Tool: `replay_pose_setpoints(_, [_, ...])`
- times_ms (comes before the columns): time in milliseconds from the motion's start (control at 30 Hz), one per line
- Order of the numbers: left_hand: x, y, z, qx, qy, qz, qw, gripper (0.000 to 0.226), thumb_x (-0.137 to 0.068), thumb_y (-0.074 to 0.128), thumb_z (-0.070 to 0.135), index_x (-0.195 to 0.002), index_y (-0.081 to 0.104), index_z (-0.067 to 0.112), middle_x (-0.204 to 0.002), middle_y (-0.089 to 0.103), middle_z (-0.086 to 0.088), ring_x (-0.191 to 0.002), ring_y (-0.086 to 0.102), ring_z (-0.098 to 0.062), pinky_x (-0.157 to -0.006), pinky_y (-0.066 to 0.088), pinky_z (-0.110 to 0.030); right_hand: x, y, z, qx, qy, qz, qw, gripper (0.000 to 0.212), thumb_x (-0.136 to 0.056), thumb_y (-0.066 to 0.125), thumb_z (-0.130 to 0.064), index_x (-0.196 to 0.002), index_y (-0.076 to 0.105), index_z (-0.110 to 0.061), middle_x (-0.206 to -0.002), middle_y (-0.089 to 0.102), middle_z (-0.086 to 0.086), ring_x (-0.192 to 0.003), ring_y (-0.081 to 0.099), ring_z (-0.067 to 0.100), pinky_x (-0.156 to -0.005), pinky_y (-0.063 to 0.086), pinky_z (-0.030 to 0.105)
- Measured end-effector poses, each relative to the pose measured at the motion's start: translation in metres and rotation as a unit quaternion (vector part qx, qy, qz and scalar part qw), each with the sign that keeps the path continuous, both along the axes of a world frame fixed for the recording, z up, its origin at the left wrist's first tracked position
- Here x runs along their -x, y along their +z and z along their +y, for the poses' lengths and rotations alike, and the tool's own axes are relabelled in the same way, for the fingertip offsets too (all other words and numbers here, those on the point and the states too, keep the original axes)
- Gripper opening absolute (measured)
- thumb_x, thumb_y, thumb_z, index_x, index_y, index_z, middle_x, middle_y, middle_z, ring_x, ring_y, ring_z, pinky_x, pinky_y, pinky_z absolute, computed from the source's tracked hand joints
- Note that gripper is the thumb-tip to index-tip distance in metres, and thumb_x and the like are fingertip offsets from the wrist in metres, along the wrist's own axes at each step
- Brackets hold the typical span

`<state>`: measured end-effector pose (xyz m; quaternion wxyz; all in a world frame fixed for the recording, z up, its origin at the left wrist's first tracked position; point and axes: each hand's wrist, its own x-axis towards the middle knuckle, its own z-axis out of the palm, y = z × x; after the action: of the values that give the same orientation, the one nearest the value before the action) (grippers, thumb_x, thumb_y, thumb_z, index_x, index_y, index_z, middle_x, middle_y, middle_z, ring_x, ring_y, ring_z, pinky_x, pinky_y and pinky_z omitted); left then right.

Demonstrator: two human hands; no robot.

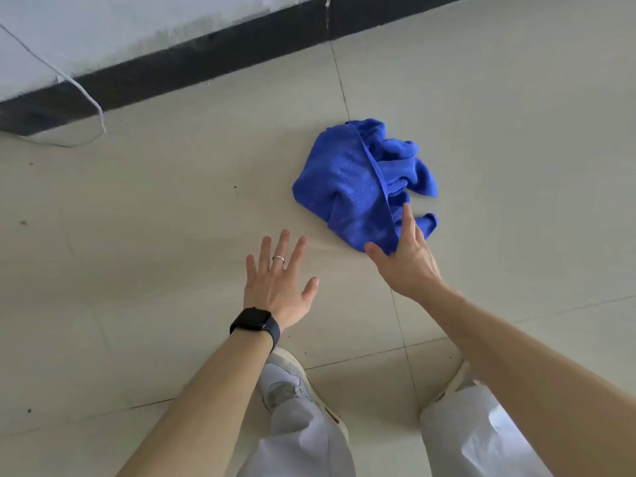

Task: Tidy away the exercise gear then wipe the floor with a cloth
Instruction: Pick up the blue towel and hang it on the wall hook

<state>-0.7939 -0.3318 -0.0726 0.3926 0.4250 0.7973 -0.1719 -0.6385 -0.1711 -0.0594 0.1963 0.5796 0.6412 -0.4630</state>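
Cloth: crumpled blue microfibre cloth (354,180) lies on the beige tiled floor (172,201), nothing blocking it.
Right hand (406,259): grip spread, fingertips over the cloth's near edge.
Left hand (275,284): grip spread, empty.
Surroundings: thin white cable (93,105) by the dark skirting (192,60), well apart.

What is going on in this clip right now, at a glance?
A person is bent over a tiled floor, both hands open and reaching down. The right hand is at the near edge of a crumpled blue cloth lying on the floor, fingers spread and not closed on it. The left hand, with a ring and a dark watch, is held apart from the cloth. No exercise gear is in view.
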Motion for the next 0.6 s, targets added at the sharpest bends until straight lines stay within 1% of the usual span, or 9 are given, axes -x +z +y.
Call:
replay_pose_setpoints(33, [-0.003,-0.016,-0.003,0.010,0.016,-0.005,1.000,0.079,-0.096,0.031,0.064,-0.156,-0.013,0.037,-0.164,-0.023,0.002,-0.152,-0.014,-0.034,-0.119,0.005,-0.059,0.000,-0.015,-0.001,-0.013,0.006,-0.012,1.000,0.090,-0.092,0.058,-0.046,-0.156,-0.003,-0.031,-0.156,0.024,-0.003,-0.114,0.056,0.027,-0.079,0.046,0.037])
replay_pose_setpoints(100, [-0.011,-0.036,-0.011,0.039,0.028,-0.015,0.999,0.084,-0.094,0.031,0.068,-0.150,-0.027,0.043,-0.156,-0.040,0.006,-0.148,-0.025,-0.035,-0.116,0.000,-0.065,-0.002,-0.035,-0.002,-0.054,0.025,-0.034,0.998,0.067,-0.094,0.055,-0.044,-0.150,0.022,-0.026,-0.144,0.042,0.001,-0.108,0.056,0.031,-0.079,0.045,0.037])
replay_pose_setpoints(133, [-0.012,-0.040,-0.014,0.050,0.023,-0.017,0.998,0.086,-0.094,0.033,0.068,-0.147,-0.030,0.045,-0.154,-0.044,0.007,-0.148,-0.027,-0.035,-0.115,-0.001,-0.066,-0.005,-0.038,-0.003,-0.070,0.040,-0.034,0.996,0.048,-0.096,0.052,-0.042,-0.138,0.037,-0.024,-0.129,0.053,0.003,-0.102,0.057,0.033,-0.076,0.044,0.037])
replay_pose_setpoints(167, [-0.010,-0.039,-0.014,0.058,0.018,-0.019,0.998,0.086,-0.094,0.034,0.067,-0.147,-0.031,0.045,-0.153,-0.045,0.008,-0.148,-0.027,-0.034,-0.115,-0.001,-0.066,-0.008,-0.037,-0.005,-0.075,0.058,-0.035,0.995,0.033,-0.097,0.049,-0.039,-0.124,0.044,-0.021,-0.112,0.058,0.004,-0.095,0.057,0.034,-0.072,0.042,0.036])
replay_pose_setpoints(233, [-0.001,-0.026,-0.008,0.074,0.002,-0.029,0.997,0.080,-0.096,0.036,0.060,-0.151,-0.020,0.044,-0.160,-0.033,0.007,-0.151,-0.019,-0.033,-0.116,0.003,-0.064,-0.015,-0.019,-0.011,-0.073,0.081,-0.035,0.993,0.022,-0.099,0.042,-0.035,-0.115,0.045,-0.020,-0.097,0.056,0.005,-0.085,0.055,0.036,-0.067,0.041,0.036])
replay_pose_setpoints(333, [0.015,0.022,0.010,0.093,-0.038,-0.021,0.995,0.063,-0.101,0.037,0.043,-0.157,0.012,0.032,-0.167,0.005,-0.001,-0.152,0.002,-0.030,-0.119,0.014,-0.055,-0.023,0.037,-0.014,-0.074,0.076,-0.016,0.994,0.030,-0.101,0.036,-0.032,-0.131,0.041,-0.027,-0.103,0.052,0.005,-0.084,0.053,0.037,-0.069,0.041,0.038])
replay_pose_setpoints(400, [0.019,0.069,0.021,0.088,-0.037,-0.011,0.995,0.054,-0.101,0.038,0.037,-0.153,0.030,0.027,-0.163,0.021,-0.004,-0.152,0.010,-0.027,-0.119,0.018,-0.050,-0.028,0.088,-0.010,-0.068,0.076,-0.002,0.995,0.030,-0.101,0.035,-0.030,-0.130,0.042,-0.030,-0.107,0.051,0.004,-0.082,0.052,0.036,-0.069,0.041,0.037])
replay_pose_setpoints(500, [0.017,0.161,0.042,0.050,0.014,-0.023,0.998,0.052,-0.100,0.041,0.035,-0.151,0.036,0.027,-0.160,0.031,-0.005,-0.149,0.021,-0.025,-0.117,0.025,-0.044,-0.035,0.185,0.006,-0.059,0.084,0.014,0.995,0.031,-0.099,0.036,-0.026,-0.127,0.047,-0.034,-0.104,0.049,0.001,-0.083,0.055,0.033,-0.071,0.048,0.037])
replay_pose_setpoints(600, [0.008,0.277,0.072,0.004,0.022,-0.045,0.999,0.052,-0.098,0.046,0.033,-0.149,0.040,0.026,-0.153,0.043,-0.003,-0.142,0.035,-0.025,-0.111,0.035,-0.040,-0.041,0.305,0.026,-0.056,0.087,0.020,0.994,0.032,-0.095,0.039,-0.023,-0.117,0.057,-0.036,-0.099,0.051,-0.003,-0.083,0.057,0.026,-0.074,0.050,0.036])
